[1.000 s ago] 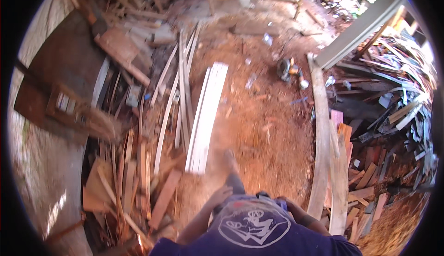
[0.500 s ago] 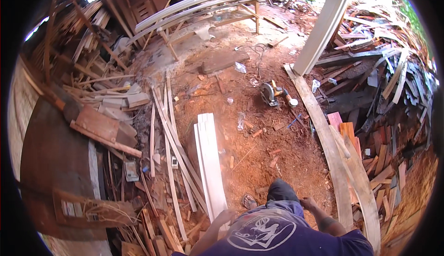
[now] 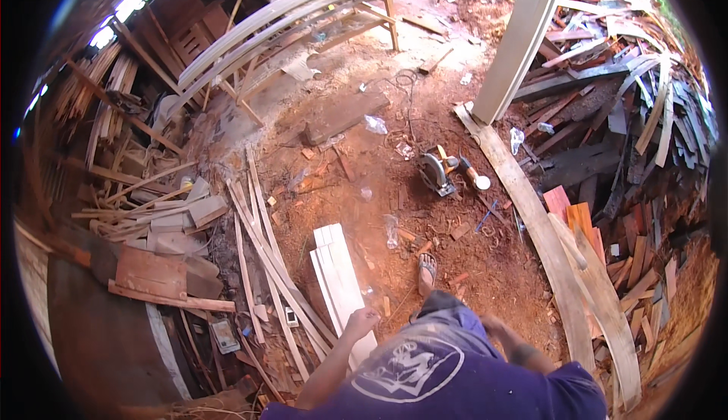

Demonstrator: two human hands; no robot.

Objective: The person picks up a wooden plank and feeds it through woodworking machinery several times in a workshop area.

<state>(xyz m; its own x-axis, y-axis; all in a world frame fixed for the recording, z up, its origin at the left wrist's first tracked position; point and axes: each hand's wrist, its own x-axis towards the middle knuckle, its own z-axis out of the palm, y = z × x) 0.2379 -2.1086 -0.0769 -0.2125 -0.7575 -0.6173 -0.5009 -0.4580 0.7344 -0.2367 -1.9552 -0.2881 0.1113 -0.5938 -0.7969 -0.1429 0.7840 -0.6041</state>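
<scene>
My left hand (image 3: 362,321) hangs at my side with its fingers curled in, and nothing shows in it. From above it overlaps the stack of pale planks (image 3: 337,268) lying on the ground; whether it touches them I cannot tell, though it looks apart. My right hand (image 3: 494,324) is by my right hip, its fingers mostly hidden. My sandalled foot (image 3: 427,272) is planted ahead of me on the sawdust. Farther ahead lie a circular saw (image 3: 436,172) and a second power tool, probably an angle grinder (image 3: 475,175), both out of reach of my hands.
Long thin strips (image 3: 265,246) lie on the left. Pale boards rest on a wooden trestle (image 3: 292,26) at the back. A post (image 3: 519,48) stands ahead right, by a long curved-looking board (image 3: 531,215). Scrap wood (image 3: 607,132) is heaped on the right. A cord (image 3: 407,83) trails behind the saw.
I have moved forward, and a foot has stepped out in front. My left hand has come up and forward beside the planks. The saw and grinder appear slightly nearer.
</scene>
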